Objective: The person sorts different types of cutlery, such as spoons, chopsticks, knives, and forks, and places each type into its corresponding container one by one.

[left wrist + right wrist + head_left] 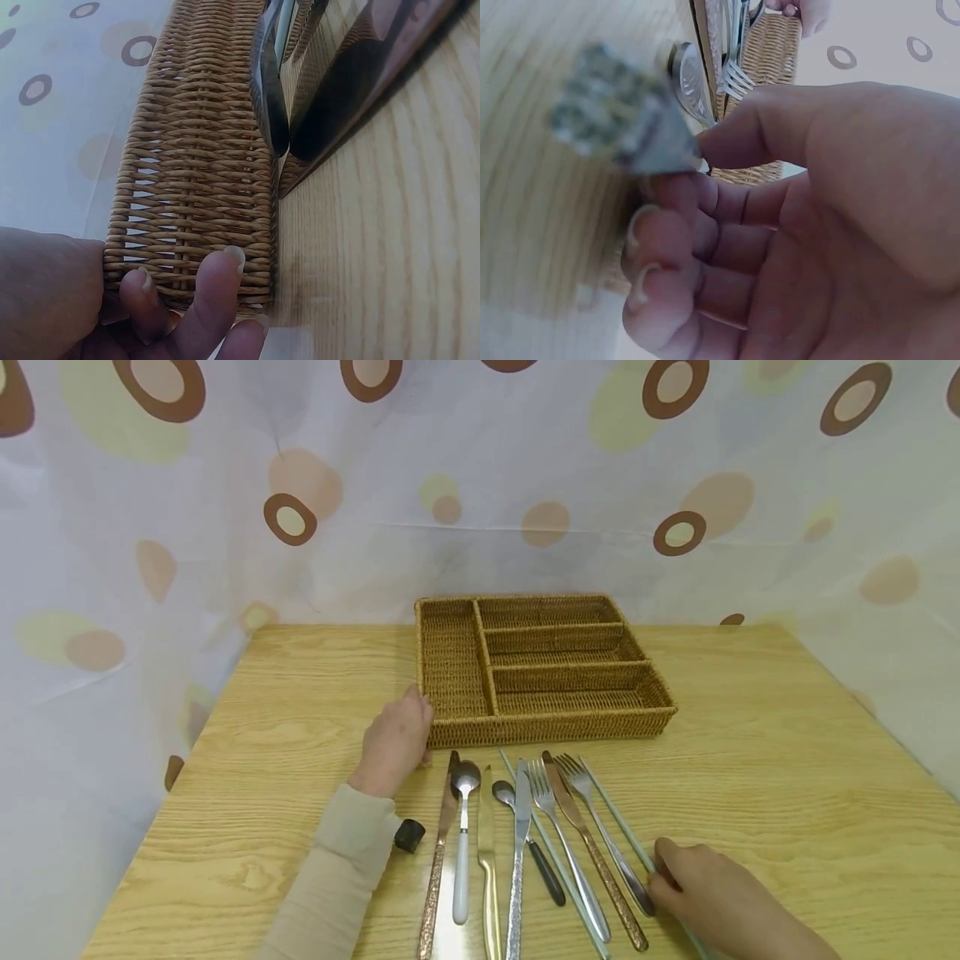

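My left hand (395, 739) grips the near left corner of a woven wicker cutlery tray (585, 727), its fingers curled against the outer wall in the left wrist view. A pale green chopstick (618, 814) is pinched between thumb and forefinger of my right hand (708, 893). Its patterned end (615, 112) is blurred close to the right wrist camera. Just left of that chopstick lies a fork (611, 843), and beside it a copper knife (592, 852). Another fork (566, 843) and a second pale chopstick (562, 864) lie farther left.
The tray has one long compartment at left and three crosswise ones. In front of it lie a silver knife (517, 860), a black-handled spoon (546, 872), a gold knife (487, 835), a white-handled spoon (461, 868) and another copper knife (435, 877). A patterned curtain (480, 485) hangs behind the wooden table (787, 760).
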Tool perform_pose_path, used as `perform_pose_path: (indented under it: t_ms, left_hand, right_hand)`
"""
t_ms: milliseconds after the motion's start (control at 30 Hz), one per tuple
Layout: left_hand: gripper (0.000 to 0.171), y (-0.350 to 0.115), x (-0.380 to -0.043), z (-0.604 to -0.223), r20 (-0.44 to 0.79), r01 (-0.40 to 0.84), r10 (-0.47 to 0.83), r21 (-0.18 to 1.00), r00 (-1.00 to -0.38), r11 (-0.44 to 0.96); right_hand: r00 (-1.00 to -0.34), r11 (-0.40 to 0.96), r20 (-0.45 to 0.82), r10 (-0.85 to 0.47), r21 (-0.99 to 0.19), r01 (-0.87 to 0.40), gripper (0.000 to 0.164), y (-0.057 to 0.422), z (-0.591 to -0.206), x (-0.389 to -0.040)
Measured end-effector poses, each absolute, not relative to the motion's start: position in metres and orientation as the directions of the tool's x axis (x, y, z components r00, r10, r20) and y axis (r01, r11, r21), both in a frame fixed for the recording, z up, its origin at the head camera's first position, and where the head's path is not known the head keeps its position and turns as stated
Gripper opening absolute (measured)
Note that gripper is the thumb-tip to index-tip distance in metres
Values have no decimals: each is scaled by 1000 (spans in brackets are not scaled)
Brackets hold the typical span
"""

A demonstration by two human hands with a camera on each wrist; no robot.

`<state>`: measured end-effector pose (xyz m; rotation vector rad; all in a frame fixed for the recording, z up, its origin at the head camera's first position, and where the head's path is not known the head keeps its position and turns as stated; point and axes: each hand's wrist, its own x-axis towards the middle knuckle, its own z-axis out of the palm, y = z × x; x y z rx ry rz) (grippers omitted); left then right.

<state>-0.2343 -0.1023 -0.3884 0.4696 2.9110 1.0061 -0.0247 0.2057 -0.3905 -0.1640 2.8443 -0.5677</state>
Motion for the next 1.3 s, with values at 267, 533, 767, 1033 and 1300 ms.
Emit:
perform_pose_path:
  t_ms: [267, 533, 767, 1033, 1300]
  left_hand:
    - [41, -102, -234, -389, 96, 290, 292, 600, -951, 745]
    - [42, -103, -235, -390, 101, 297, 297, 593, -949, 748]
    - [45, -103, -235, -390, 85, 284, 291, 590, -953, 756]
    - [46, -102, -235, -390, 58, 258, 281, 603, -958, 755]
    - [44, -101, -235, -389, 68, 259, 272, 586, -960, 767]
  right_hand:
    - [-971, 893, -136, -195, -435, -118, 14, 214, -387, -24]
    - [-977, 883, 50, -209, -419, -211, 13, 211, -380, -29]
    - [-966, 862, 124, -226, -436, -257, 18, 205, -373, -34]
    - [-951, 830, 232, -203, -476, -293, 23, 193, -363, -45]
    - [-908, 817, 342, -240, -435, -380, 22, 176, -349, -61]
